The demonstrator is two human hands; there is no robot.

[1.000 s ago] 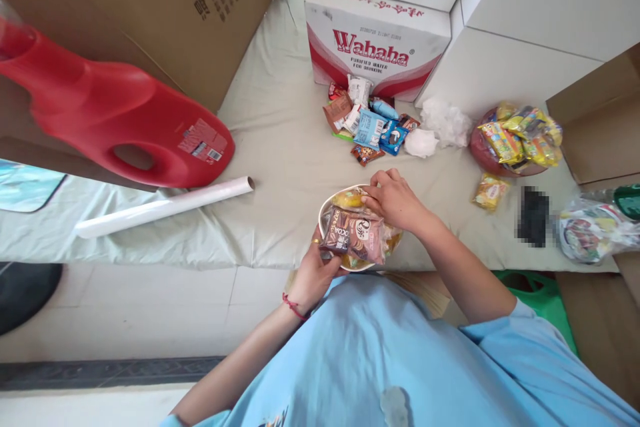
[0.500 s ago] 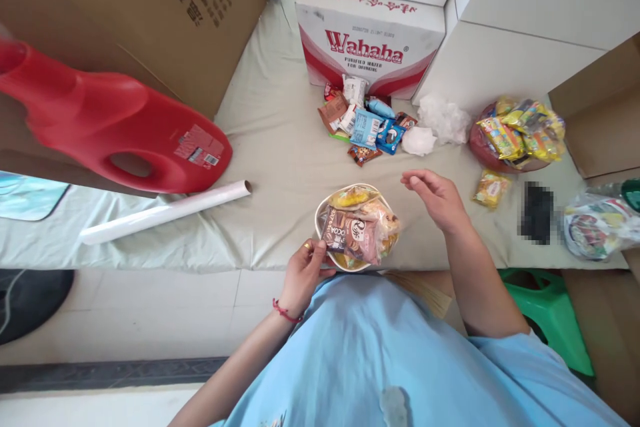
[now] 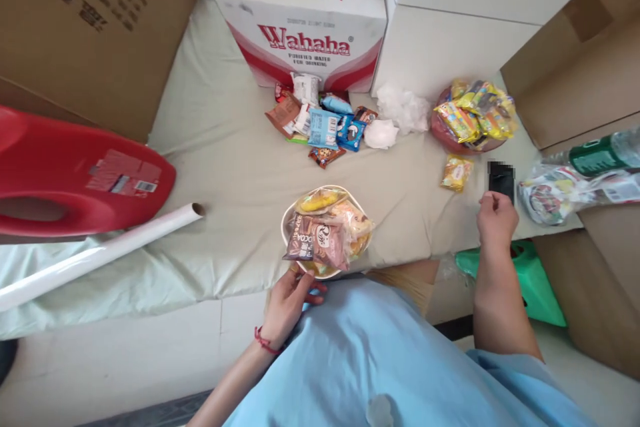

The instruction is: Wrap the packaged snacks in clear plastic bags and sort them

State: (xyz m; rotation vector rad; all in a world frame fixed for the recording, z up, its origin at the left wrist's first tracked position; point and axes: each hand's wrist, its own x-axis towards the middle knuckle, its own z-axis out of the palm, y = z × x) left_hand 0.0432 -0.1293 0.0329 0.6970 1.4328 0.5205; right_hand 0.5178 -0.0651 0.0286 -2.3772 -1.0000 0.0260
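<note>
A white-rimmed bowl [image 3: 284, 227] near the table's front edge is filled with wrapped snacks, a brown cocoa packet [image 3: 320, 243] on top and a yellow packet [image 3: 321, 200] behind it. My left hand [image 3: 290, 297] grips the bowl's near rim, some of its fingers under the edge. Far to the right, my right hand [image 3: 497, 219] is closed at the near end of a flat black phone [image 3: 501, 181], part of which is blurred out. The fingertips are partly hidden. A small yellow packet [image 3: 457, 173] lies left of the phone.
Several snack packets [image 3: 324, 127] are piled before the Wahaha carton [image 3: 310, 40]. Crumpled white plastic [image 3: 403, 109] lies beside them. A red bowl [image 3: 445, 137] of yellow packets stands at the back right, near a bottle [image 3: 595, 155]. At left are a red jug [image 3: 100, 173] and a white roll [image 3: 110, 253].
My right hand has moved right, away from the snack bowl, to the black phone, and its fingers have closed. My left hand stays at the bowl. The view has turned right.
</note>
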